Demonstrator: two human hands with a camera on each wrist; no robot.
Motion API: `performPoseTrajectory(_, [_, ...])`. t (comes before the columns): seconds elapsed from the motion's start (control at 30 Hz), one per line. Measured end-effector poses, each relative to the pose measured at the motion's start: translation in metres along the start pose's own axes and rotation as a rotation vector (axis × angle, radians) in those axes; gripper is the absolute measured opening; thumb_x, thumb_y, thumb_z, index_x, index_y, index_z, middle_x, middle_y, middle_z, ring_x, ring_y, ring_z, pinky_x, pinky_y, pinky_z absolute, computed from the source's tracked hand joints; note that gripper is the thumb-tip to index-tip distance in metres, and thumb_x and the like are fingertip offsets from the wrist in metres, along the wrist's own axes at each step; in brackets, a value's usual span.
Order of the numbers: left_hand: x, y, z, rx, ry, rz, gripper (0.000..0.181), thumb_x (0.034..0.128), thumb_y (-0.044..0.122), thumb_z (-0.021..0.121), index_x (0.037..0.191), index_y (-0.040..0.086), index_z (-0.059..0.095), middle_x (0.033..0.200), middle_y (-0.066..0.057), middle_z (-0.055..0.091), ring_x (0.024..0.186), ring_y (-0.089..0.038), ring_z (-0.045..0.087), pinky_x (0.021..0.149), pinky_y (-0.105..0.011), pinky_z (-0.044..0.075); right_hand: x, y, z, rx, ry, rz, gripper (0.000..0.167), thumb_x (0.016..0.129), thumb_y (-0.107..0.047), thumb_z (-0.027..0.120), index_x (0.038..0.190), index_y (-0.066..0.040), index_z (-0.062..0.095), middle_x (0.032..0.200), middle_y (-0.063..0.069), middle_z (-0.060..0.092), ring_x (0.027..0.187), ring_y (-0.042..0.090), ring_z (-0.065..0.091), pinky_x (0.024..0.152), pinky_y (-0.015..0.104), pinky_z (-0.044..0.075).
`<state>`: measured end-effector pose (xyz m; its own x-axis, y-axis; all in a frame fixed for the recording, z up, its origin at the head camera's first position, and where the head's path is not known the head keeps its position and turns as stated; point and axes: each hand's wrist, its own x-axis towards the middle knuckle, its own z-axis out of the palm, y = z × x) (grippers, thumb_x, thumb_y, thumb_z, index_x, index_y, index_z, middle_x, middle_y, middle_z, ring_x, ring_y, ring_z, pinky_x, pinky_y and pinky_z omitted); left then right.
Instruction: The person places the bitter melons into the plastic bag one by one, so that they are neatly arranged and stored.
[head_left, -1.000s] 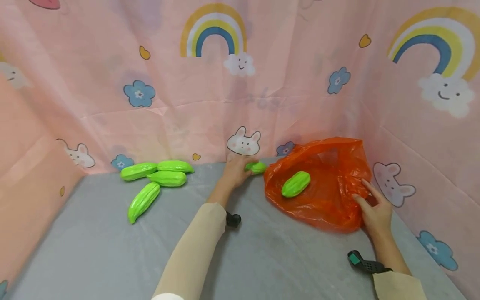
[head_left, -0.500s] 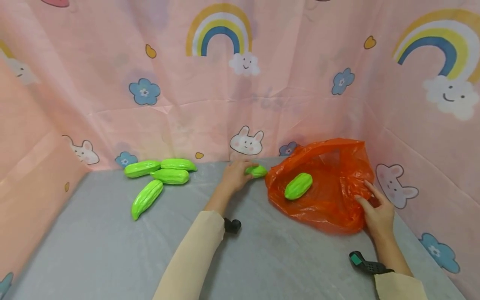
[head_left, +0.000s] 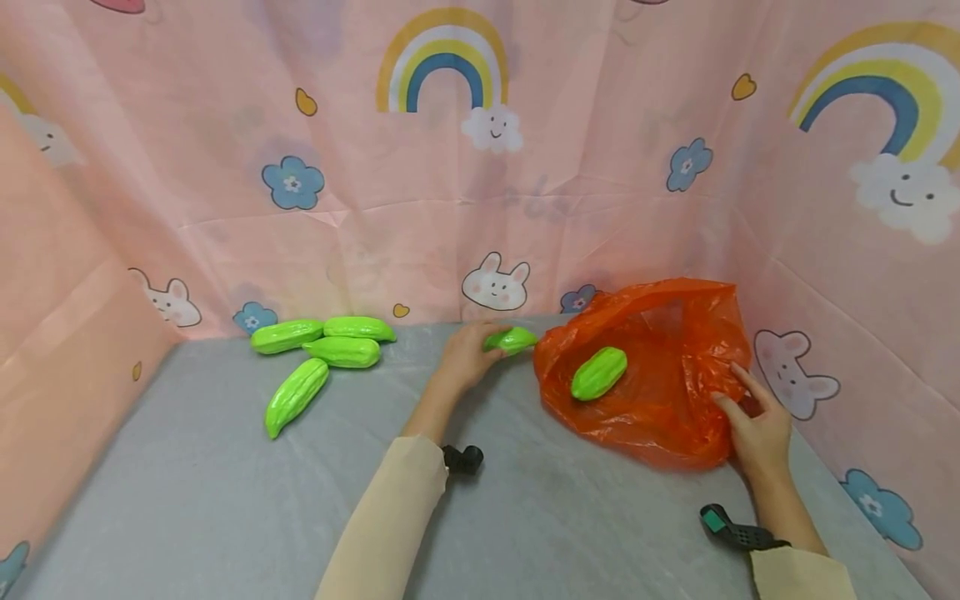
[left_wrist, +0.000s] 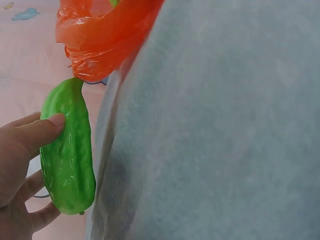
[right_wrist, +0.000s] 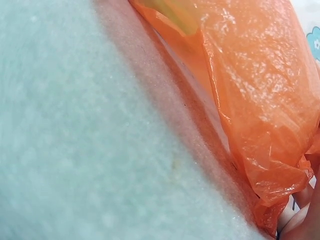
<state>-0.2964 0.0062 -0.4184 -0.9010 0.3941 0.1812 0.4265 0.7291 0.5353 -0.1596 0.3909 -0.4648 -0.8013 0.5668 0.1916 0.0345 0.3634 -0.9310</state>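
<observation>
A green gourd (left_wrist: 70, 155) is gripped by the left hand (head_left: 465, 354). Beside it, an orange bag (head_left: 660, 421) is pinched by the right hand (head_left: 762, 433).

Bright, even light fills the head view, leaving a soft, faint shadow beside the left sleeve (head_left: 386, 517). Small glints dot the green vegetables (head_left: 342, 352) and the orange bag (head_left: 663, 392). The left wrist view is slightly soft on the table (left_wrist: 220, 125); the right wrist view blurs it pale, with an orange tint near the bag.
</observation>
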Motion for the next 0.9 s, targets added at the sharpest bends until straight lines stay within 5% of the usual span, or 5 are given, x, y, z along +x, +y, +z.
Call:
performPoseTrajectory(0.5, [-0.009,0.01,-0.004,-0.161,0.118,-0.021,0.047,0.0906,0.016,0.075,0.137,0.016,0.065,0.137,-0.006,0.067,0.124,-0.027,0.062,0.107,-0.046,0.048,-0.003,-0.002,0.0,0.015,-0.002,-0.028,0.051,0.095,-0.011,0.069,0.144,-0.015,0.057,0.108,-0.03,0.057,0.086,-0.004,0.055,0.072,0.001,0.048])
performPoseTrajectory(0.73, [-0.01,0.021,-0.009,-0.244,0.118,-0.049,0.048,0.093,0.021,0.073,0.139,0.019,0.063,0.138,-0.003,0.065,0.115,-0.022,0.062,0.102,-0.045,0.05,-0.003,-0.002,0.0,0.026,-0.001,-0.024,0.051,0.095,-0.01,0.068,0.144,-0.015,0.057,0.11,-0.03,0.058,0.085,-0.005,0.056,0.072,0.001,0.048])
performPoseTrajectory(0.9, [-0.009,0.031,-0.012,-0.254,0.128,-0.006,0.048,0.0928,0.023,0.074,0.139,0.02,0.063,0.137,-0.001,0.066,0.115,-0.018,0.062,0.101,-0.041,0.051,-0.001,-0.002,0.0,0.015,-0.009,-0.006,0.051,0.096,-0.012,0.068,0.146,-0.017,0.056,0.111,-0.03,0.057,0.086,-0.004,0.055,0.072,0.001,0.048])
